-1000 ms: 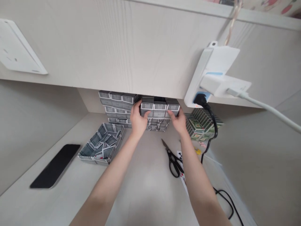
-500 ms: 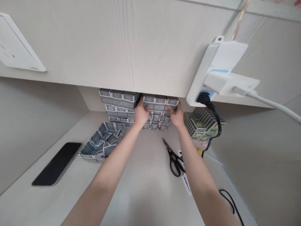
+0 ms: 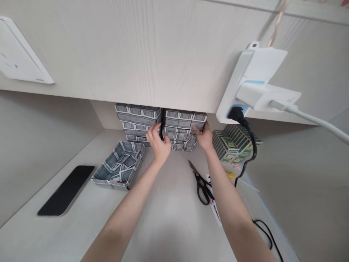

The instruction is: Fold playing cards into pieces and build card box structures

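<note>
At the back stand two stacks of boxes built from grey-backed playing cards: a left stack (image 3: 137, 118) and a right stack, whose top card box (image 3: 185, 119) lies just under the panel's lower edge. My left hand (image 3: 159, 143) is in front of the dark gap between them, thumb and fingers apart, with nothing in it. At the right stack's side, my right hand (image 3: 204, 137) grips the lower right corner of the top box, thumb in front and fingers round the side. Left of my arms sits an open card tray (image 3: 109, 182) with loose folded cards inside.
Black-handled scissors (image 3: 203, 189) lie over playing cards (image 3: 216, 213) beside my right forearm. Green-and-white card boxes (image 3: 231, 143) stand at right. A black phone (image 3: 67, 190) lies left. The panel with a power strip (image 3: 245, 82) overhangs the desk; a black cord (image 3: 252, 142) dangles.
My left hand has let go of the left side of the top box and moved down, its fingers spreading. My right hand has stayed at the right side, slightly lower.
</note>
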A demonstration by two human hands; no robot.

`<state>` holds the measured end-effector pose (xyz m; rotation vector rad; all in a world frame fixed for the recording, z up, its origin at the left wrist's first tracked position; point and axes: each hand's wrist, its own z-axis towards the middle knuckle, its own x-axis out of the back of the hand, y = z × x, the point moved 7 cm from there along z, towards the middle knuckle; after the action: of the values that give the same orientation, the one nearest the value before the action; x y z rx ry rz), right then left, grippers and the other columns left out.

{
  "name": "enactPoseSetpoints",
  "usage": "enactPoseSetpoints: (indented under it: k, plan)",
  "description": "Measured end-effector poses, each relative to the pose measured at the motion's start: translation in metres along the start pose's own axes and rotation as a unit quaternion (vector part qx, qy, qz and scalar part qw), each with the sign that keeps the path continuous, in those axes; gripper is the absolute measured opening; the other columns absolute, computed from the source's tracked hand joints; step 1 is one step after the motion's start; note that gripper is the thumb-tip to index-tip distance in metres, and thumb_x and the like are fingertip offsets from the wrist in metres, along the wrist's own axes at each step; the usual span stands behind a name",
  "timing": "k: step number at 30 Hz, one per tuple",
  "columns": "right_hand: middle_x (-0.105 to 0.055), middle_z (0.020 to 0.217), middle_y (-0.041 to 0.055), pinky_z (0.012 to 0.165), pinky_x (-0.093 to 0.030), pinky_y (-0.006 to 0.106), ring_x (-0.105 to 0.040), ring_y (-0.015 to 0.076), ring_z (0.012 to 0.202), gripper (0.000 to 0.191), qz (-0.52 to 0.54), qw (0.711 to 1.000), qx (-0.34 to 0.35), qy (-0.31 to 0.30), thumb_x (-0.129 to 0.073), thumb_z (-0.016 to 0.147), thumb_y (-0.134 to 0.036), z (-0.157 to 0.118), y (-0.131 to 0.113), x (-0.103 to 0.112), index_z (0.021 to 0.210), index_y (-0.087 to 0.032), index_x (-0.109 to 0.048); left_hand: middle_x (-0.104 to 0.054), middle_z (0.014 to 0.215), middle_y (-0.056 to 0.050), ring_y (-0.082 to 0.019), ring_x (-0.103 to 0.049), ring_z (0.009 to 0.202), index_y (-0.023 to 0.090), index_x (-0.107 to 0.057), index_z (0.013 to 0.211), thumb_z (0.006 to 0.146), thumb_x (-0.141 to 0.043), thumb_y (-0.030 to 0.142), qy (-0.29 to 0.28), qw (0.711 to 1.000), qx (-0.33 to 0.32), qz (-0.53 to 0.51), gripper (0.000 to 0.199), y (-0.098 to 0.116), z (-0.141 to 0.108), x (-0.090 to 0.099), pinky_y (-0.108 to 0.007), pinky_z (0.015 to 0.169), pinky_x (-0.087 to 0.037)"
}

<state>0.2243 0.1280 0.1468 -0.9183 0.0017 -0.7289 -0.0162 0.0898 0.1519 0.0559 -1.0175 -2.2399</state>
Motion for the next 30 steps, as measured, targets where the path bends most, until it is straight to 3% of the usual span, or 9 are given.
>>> enactPoseSetpoints:
  k: [2,4,8,14,20,23,26,28,30]
  plan:
    - [-0.057,0.112,0.0165,0.082,-0.043,0.040,-0.057,0.0260,0.098,0.064,0.005,1.000,-0.010,-0.001,-0.057,0.071,-0.042,-0.005,0.004,-0.002,0.125,-0.013,-0.039,-0.021,0.140,-0.015,-0.025,-0.019,0.129,0.012,-0.025,0.130,0.075,-0.048,0.020,0.002,1.000,-0.005,0.022,0.061,-0.004,-0.006,0.004,-0.042,0.106,-0.015]
    - [-0.059,0.110,0.0165,0.082,-0.042,0.040,-0.057,0.0264,0.097,0.061,-0.007,1.000,-0.020,0.001,-0.055,0.072,-0.042,-0.007,0.005,-0.003,0.124,-0.013,-0.040,-0.005,0.143,-0.018,-0.027,-0.003,0.132,0.008,-0.013,0.134,0.073,-0.053,0.026,-0.044,0.998,-0.026,0.026,0.075,-0.007,-0.006,-0.007,-0.044,0.107,-0.008]
    - [-0.060,0.108,0.0169,0.082,-0.042,0.040,-0.057,0.0275,0.097,0.057,-0.033,0.999,-0.029,0.002,-0.053,0.074,-0.042,-0.007,0.004,-0.004,0.122,-0.012,-0.042,-0.001,0.144,-0.018,-0.027,0.003,0.132,0.006,-0.013,0.135,0.074,-0.053,0.032,-0.143,0.988,-0.056,0.015,0.078,-0.011,-0.008,-0.035,-0.044,0.107,-0.007]
    - [-0.060,0.107,0.0165,0.082,-0.041,0.041,-0.056,0.0273,0.098,0.053,-0.032,0.999,-0.035,-0.014,-0.050,0.076,-0.041,-0.006,0.009,-0.006,0.120,-0.013,-0.043,-0.002,0.145,-0.014,-0.024,0.000,0.133,0.012,-0.015,0.135,0.077,-0.048,0.026,-0.113,0.992,-0.047,0.014,0.068,-0.016,-0.014,-0.028,-0.044,0.107,-0.009]
    - [-0.052,0.117,0.0179,0.090,-0.036,0.042,-0.049,0.0247,0.107,0.056,0.007,0.999,-0.022,-0.023,-0.048,0.077,-0.040,-0.007,0.009,-0.012,0.124,-0.011,-0.035,0.000,0.144,-0.015,-0.028,0.004,0.132,0.013,-0.017,0.134,0.076,-0.051,0.031,-0.102,0.995,-0.001,0.016,0.069,-0.026,-0.018,-0.018,-0.049,0.106,-0.007]
    - [-0.045,0.123,0.0177,0.094,-0.033,0.042,-0.043,0.0241,0.113,0.063,0.039,0.999,-0.007,0.016,-0.053,0.074,-0.041,-0.021,0.004,-0.002,0.125,-0.012,-0.033,-0.005,0.144,-0.014,-0.027,-0.001,0.132,0.016,-0.021,0.132,0.079,-0.048,0.028,-0.130,0.991,-0.002,0.016,0.061,-0.017,-0.044,-0.010,-0.049,0.105,-0.012]
    - [-0.045,0.120,0.0158,0.090,-0.036,0.044,-0.043,0.0248,0.110,0.056,0.030,0.997,-0.027,0.064,-0.052,0.074,-0.040,-0.055,0.005,0.016,0.123,-0.015,-0.037,-0.014,0.141,-0.013,-0.026,-0.010,0.132,0.017,-0.029,0.128,0.077,-0.049,0.023,-0.243,0.969,-0.018,0.029,0.056,-0.011,-0.090,-0.007,-0.048,0.104,-0.019]
    - [-0.050,0.112,0.0144,0.085,-0.039,0.044,-0.047,0.0258,0.102,0.045,-0.011,0.998,-0.049,0.049,-0.052,0.074,-0.037,-0.086,0.009,0.023,0.113,-0.016,-0.047,-0.017,0.139,-0.013,-0.028,-0.010,0.131,0.017,-0.037,0.123,0.073,-0.052,0.023,-0.311,0.949,-0.017,0.050,0.052,-0.015,-0.121,-0.003,-0.049,0.103,-0.021]
    - [-0.053,0.102,0.0127,0.083,-0.040,0.045,-0.050,0.0269,0.096,0.033,-0.073,0.995,-0.065,-0.008,-0.053,0.072,-0.034,-0.119,0.014,0.024,0.101,-0.017,-0.055,-0.021,0.137,-0.013,-0.029,-0.012,0.131,0.016,-0.042,0.119,0.072,-0.053,0.022,-0.356,0.932,-0.013,0.070,0.049,-0.022,-0.144,0.002,-0.047,0.103,-0.023]
